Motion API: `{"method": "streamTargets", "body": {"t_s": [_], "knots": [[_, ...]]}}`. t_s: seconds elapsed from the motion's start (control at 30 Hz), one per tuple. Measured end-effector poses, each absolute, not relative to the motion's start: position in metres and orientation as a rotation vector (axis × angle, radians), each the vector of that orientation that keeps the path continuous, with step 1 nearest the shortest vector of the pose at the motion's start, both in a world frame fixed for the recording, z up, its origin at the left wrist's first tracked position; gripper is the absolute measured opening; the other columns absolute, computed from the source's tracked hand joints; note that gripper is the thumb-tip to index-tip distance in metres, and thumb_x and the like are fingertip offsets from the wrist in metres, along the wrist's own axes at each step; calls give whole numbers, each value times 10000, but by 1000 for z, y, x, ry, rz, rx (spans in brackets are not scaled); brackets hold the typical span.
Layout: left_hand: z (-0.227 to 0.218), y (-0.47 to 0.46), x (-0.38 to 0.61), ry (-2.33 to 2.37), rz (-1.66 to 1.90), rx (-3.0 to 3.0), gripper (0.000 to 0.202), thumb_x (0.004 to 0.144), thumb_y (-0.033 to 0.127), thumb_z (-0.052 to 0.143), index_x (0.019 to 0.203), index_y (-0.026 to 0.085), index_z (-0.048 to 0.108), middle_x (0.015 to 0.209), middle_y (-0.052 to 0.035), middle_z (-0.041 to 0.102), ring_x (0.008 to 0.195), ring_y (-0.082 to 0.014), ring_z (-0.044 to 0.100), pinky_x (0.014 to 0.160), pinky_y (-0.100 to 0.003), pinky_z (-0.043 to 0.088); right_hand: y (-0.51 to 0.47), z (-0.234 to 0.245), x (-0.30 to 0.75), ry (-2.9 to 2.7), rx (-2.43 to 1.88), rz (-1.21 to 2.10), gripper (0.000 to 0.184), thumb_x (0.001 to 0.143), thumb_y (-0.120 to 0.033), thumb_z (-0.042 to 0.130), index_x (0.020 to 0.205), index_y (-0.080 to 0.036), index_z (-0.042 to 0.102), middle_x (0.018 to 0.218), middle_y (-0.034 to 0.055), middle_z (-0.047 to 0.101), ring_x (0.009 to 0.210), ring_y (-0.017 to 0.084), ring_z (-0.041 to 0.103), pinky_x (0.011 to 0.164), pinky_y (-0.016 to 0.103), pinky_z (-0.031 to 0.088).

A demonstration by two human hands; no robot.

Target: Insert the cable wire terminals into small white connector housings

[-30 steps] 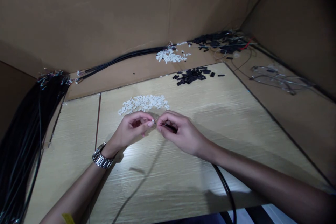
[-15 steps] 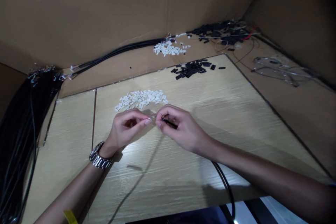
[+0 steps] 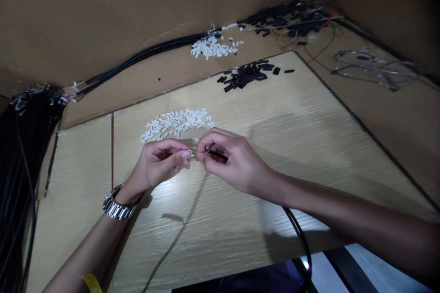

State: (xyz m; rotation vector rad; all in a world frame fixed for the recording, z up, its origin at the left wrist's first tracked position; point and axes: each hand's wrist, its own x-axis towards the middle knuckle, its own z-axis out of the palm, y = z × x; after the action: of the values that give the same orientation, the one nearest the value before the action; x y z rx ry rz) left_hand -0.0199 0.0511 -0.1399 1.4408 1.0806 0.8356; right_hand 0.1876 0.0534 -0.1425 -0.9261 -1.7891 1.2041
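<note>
My right hand (image 3: 230, 158) pinches a black cable (image 3: 217, 154) close to its stripped end. Thin wires (image 3: 194, 147) stick out of that end toward my left hand (image 3: 165, 160), whose thumb and forefinger are pressed together on the wire tips. Whether a small part sits between those fingertips is hidden. Both hands are raised a little over the wooden board, with a small gap between them. Just beyond them lies a pile of small white connector pieces (image 3: 178, 122). The cable runs back under my right forearm and loops down (image 3: 298, 231) past the board's front edge.
Black pieces (image 3: 245, 75) lie near the board's far edge. Behind are more white pieces (image 3: 213, 48), a row of black cables (image 3: 137, 62) and a dark heap (image 3: 285, 18). A thick cable bundle (image 3: 24, 169) hangs at left. Clear plastic scraps (image 3: 371, 66) lie at right. Cardboard walls (image 3: 120, 4) surround the board.
The view has shifted slightly, so the board and piles sit higher and further left. My left fingers have changed pose a little at the wire tips; my right hand keeps its grip.
</note>
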Motion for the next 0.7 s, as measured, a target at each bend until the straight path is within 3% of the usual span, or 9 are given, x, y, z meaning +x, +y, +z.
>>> {"method": "streamTargets", "body": {"t_s": [0.47,0.7], "knots": [[-139,52,-21,1097,790,1491,114,847,257,699,819,149,719,631,-18,694,443,-72,569,435,-160,492,52,-140,187,-1663,-997,1440,59,791,-125,582,801,-178,603,775,-13,627,673,109,576,611,233,433],[-140,53,-20,1093,803,1531,75,845,234,704,837,166,734,659,-19,713,484,-76,584,459,-162,501,53,-139,187,-1544,-1001,1616,32,792,-137,583,793,-163,603,682,-33,586,605,89,528,534,206,374]]}}
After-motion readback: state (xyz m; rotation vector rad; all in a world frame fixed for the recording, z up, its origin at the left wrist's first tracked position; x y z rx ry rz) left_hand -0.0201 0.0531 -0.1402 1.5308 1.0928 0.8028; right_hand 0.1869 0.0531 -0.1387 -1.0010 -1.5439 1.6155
